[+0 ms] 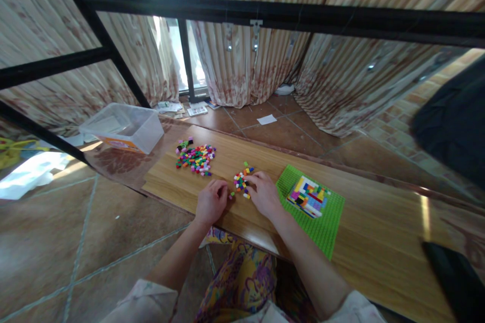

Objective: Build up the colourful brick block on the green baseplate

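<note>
My left hand (212, 203) rests on the wooden board with its fingers curled together. Whatever it may hold is too small to make out. Just right of its fingertips lies a small green brick (232, 195). My right hand (264, 193) reaches over a small pile of coloured toy bricks (239, 180), fingers bent and closed at the pile's right side. Its fingertips hide what is between them. To the right, a green baseplate (330, 231) carries a low multicoloured brick build (309, 197). A larger heap of loose bricks (197, 158) lies farther left.
A clear plastic box (146, 128) with an orange label stands beyond the board's left end. At the right edge lies a dark flat object (452, 275). A black metal frame (242, 11) crosses in front of the curtains (242, 70). Papers (267, 119) lie on the tiled floor.
</note>
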The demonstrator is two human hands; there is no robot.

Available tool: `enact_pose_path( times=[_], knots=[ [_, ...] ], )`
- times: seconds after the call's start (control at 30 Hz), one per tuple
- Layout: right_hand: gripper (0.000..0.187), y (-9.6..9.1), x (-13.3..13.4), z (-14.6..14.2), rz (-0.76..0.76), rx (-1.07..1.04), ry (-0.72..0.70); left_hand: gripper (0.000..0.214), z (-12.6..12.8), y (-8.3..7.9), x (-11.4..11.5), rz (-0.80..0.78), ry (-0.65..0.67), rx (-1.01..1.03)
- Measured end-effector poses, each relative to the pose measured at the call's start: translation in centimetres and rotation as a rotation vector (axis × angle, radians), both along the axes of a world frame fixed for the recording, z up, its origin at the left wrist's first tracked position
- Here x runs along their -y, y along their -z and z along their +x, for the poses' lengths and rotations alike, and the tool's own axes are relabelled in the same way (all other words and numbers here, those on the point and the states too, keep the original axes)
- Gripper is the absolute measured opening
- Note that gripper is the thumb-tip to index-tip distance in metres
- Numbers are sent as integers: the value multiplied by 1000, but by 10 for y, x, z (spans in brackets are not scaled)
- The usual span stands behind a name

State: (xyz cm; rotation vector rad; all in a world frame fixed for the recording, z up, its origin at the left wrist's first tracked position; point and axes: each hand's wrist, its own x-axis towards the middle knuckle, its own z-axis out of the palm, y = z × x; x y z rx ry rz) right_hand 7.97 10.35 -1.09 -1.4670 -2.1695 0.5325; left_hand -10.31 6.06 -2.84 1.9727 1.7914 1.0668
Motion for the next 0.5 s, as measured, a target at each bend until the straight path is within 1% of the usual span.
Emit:
enact_pose_path(
  times=[0.1, 0.23, 0.5],
  knots=[
    [18, 0, 0, -2, 0, -14, -25, 14, 0, -2, 0, -8, 3, 3],
    [11, 1, 2, 0, 9, 7, -7, 14, 1, -4, 1, -3, -1, 3],
    [12, 1, 1, 6, 12, 57, -7, 14, 1, -3, 1, 7, -1, 8]
  ],
)
